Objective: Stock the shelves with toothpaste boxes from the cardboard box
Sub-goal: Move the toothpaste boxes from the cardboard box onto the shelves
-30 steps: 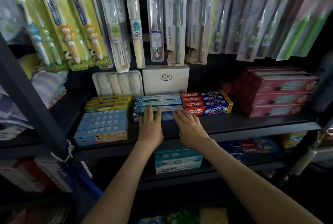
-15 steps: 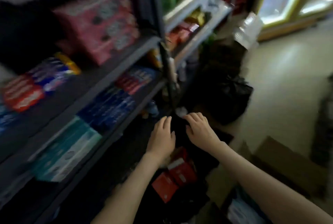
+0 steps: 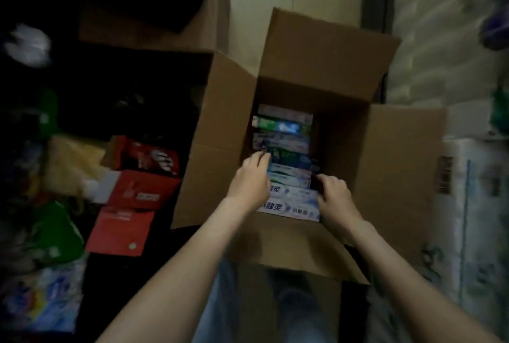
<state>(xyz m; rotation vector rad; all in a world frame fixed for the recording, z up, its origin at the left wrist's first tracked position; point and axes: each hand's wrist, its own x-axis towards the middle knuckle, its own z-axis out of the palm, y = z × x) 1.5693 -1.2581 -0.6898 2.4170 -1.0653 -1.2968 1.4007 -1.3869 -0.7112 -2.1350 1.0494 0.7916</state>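
Head cam, looking straight down: the cardboard box (image 3: 325,53) sits open dead centre, flaps splayed out. The toothpaste boxes (image 3: 286,144) are lined up in a row inside it, along its 9 o'clock wall. The left grip (image 3: 252,180) has its fingers curled over their 9 o'clock ends and the right grip (image 3: 334,196) is curled on the 3 o'clock ends, both squeezing the nearest few. Bit blurry though. Red packets (image 3: 137,193) lie at 9 o'clock of the box.

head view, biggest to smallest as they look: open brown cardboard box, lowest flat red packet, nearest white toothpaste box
1. open brown cardboard box
2. lowest flat red packet
3. nearest white toothpaste box, partly covered
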